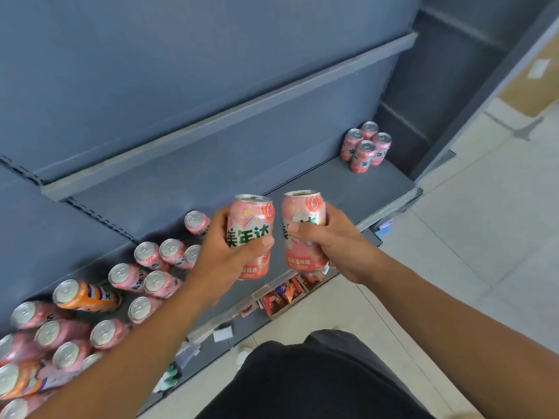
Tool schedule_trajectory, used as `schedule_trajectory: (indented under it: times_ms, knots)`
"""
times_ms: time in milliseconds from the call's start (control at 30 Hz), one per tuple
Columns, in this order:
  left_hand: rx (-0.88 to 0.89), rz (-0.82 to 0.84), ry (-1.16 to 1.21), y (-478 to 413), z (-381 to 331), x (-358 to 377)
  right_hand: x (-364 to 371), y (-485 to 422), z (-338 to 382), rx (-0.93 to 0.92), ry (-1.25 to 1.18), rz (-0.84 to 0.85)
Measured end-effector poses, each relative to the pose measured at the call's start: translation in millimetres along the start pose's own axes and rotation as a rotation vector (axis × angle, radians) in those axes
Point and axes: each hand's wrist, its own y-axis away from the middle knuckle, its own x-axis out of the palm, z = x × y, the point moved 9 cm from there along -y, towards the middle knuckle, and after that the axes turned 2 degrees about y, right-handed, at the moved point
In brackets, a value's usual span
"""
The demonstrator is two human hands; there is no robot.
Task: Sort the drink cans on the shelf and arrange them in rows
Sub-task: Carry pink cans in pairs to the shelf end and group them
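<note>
Loose cans [90, 316]: pink mostly, two orange, crowded on the grey shelf [357, 189] left of and below the left fingers.
Left hand [222, 255]: fingers and thumb wrapped round an upright pink can [252, 225], above the shelf front.
Right hand [329, 237]: fingers curled round a second pink can [304, 219], just beside the first.
Sorted group [364, 146]: four pink cans, upright, touching, well beyond the right fingers, at the shelf's right end.

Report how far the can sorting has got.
Done: four pink cans stand grouped at the right end of the shelf. In hand: the left hand grips one pink can and the right hand another pink can. Left: the mixed pink and orange cans at the left end, in no rows.
</note>
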Motion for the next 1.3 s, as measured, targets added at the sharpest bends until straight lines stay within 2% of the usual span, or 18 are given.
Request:
schedule_trajectory:
  times_ms: [233, 367, 467, 733, 900, 1167, 1300]
  knots:
    - [0.043, 0.103, -0.021, -20, -21, 137, -131, 31, 13, -0.087, 0.005, -0.118]
    - [0.104, 0.151, -0.072, -27, -34, 198, -187, 45, 15, -0.121, 0.010, -0.175]
    - [0.085, 0.202, -0.074, -36, -36, 235, -225, 54, 16, -0.141, -0.016, -0.231]
    - [-0.065, 0.282, -0.056, -80, -23, 298, -304, 44, 17, -0.128, -0.056, -0.370]
    - [-0.096, 0.327, -0.034, -126, -16, 329, -349, 12, 21, -0.084, -0.023, -0.418]
    - [-0.098, 0.371, -0.024, -210, -20, 363, -403, -57, 40, -0.033, 0.096, -0.415]
    - [-0.087, 0.337, -0.045, -239, -23, 369, -423, -89, 43, -0.019, 0.164, -0.392]
